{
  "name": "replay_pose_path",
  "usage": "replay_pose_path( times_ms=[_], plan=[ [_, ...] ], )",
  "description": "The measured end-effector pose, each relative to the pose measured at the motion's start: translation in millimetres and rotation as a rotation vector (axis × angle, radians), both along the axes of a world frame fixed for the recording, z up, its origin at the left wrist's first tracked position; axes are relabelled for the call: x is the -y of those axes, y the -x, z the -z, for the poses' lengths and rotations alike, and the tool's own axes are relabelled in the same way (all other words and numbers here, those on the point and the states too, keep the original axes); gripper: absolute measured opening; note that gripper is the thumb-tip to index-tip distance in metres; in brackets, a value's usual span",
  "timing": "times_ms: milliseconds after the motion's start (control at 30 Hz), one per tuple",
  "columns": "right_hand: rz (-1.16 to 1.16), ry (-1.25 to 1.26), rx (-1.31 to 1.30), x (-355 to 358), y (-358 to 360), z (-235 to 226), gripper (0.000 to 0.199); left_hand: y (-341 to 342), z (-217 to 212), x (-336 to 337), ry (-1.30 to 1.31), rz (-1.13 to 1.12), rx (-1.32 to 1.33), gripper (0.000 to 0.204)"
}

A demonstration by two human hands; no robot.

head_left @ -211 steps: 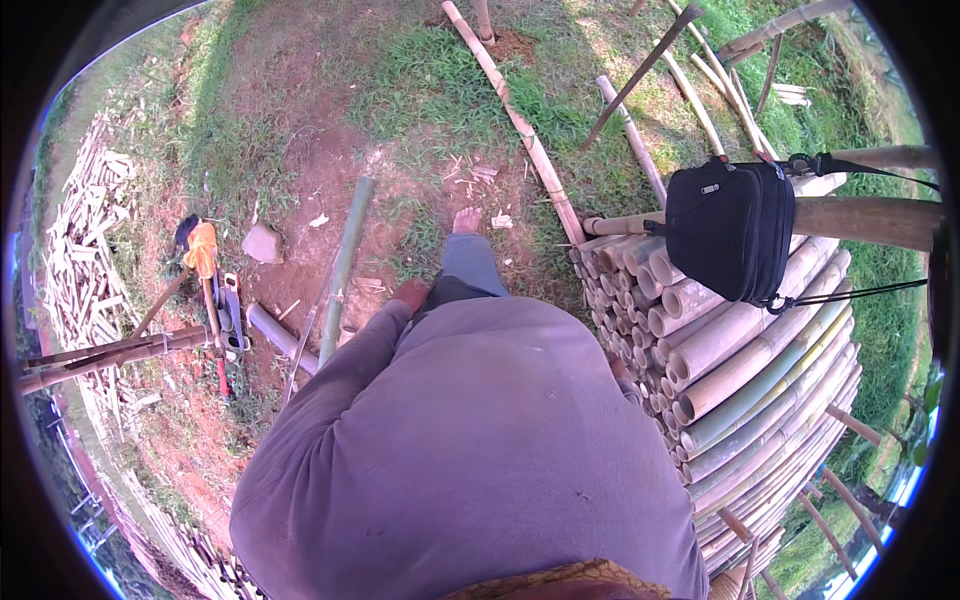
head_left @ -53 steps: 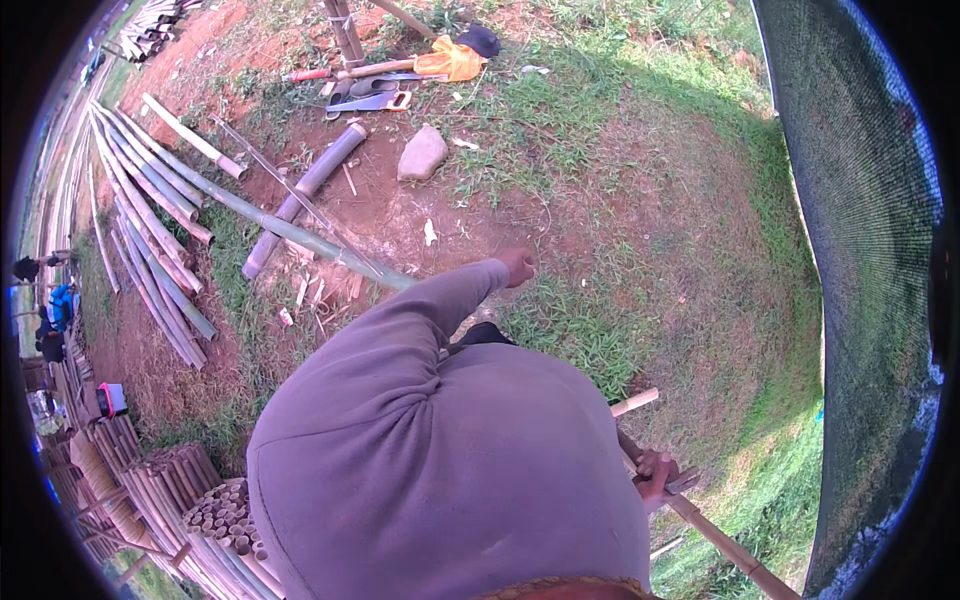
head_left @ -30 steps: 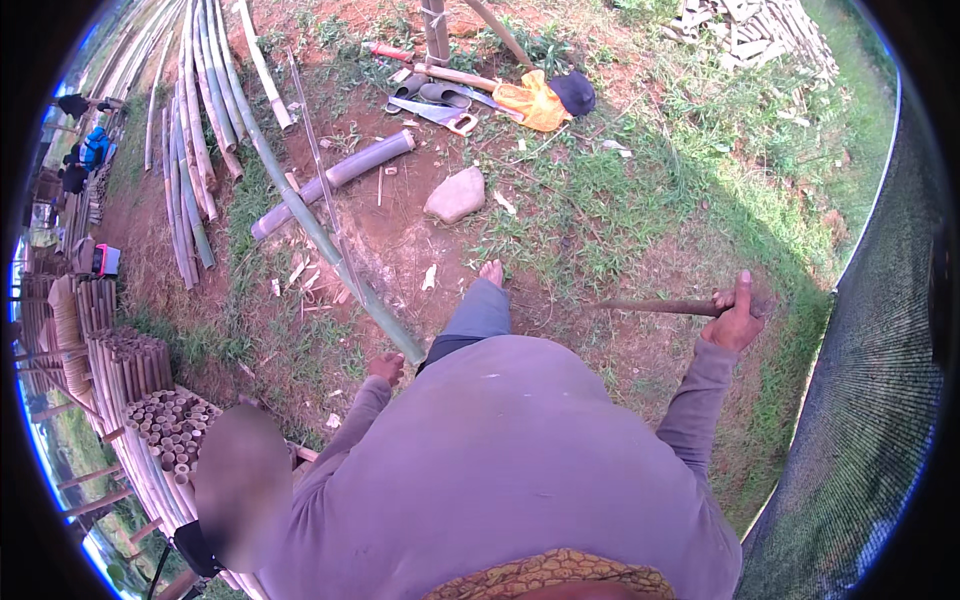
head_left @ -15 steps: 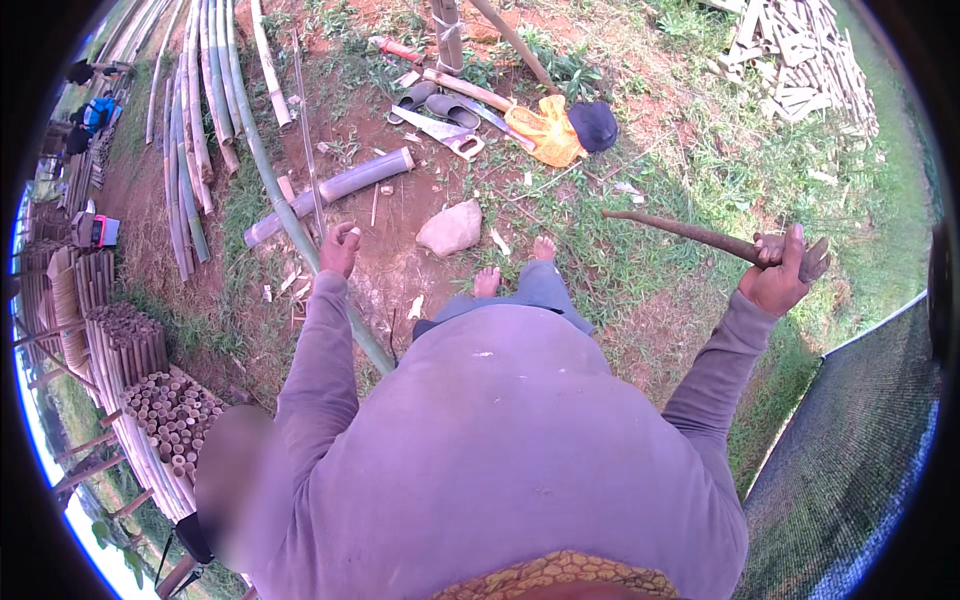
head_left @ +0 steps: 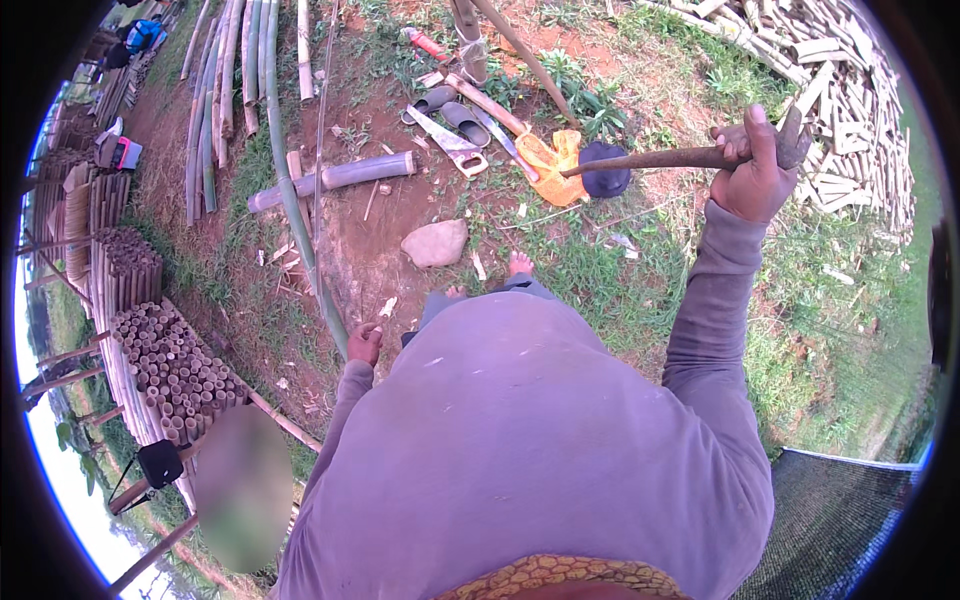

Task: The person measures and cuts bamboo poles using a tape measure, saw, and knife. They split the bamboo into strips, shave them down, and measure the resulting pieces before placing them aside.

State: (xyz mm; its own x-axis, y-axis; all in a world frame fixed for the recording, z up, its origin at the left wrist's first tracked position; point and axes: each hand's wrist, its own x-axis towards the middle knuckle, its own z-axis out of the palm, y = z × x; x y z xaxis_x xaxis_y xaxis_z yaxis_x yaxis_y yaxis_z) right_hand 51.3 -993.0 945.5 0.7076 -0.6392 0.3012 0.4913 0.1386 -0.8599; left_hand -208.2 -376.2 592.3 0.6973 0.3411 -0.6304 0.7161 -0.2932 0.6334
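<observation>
My left hand (head_left: 364,343) grips the near end of a long thin green bamboo pole (head_left: 290,190) that runs away from me over bare red earth. My right hand (head_left: 752,175) is raised at the right, closed around a dark stick-like tool handle (head_left: 650,160) that points left. My purple-sleeved arms and body fill the lower middle, and my bare feet (head_left: 520,265) show just beyond on the grass.
A grey stone (head_left: 435,243) lies ahead. Beyond it are a short bamboo section (head_left: 340,175), a hand saw (head_left: 448,143), sandals (head_left: 455,115), a yellow cloth (head_left: 550,165) and a dark cap (head_left: 603,172). Cut bamboo stacks (head_left: 165,365) stand left, split pieces (head_left: 850,90) far right, black netting (head_left: 840,520) at lower right.
My view has swung round. My left hand has pulled back toward my body along the pole, and my right hand has lifted the tool handle higher on the right.
</observation>
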Motion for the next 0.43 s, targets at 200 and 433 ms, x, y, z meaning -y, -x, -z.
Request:
replay_pose_path(
  times_ms=[200,433],
  plan=[
    [-0.203,0.143,0.124,5.8,-72.8,-30.0,0.023,64.6,-30.0,35.5,-0.042,-0.258,-0.306,0.037],
    [-0.318,0.211,0.166,3.3,-157.3,-56.1,0.019,74.5,-28.4,47.7,0.055,-0.430,-0.174,0.045]
  ],
)
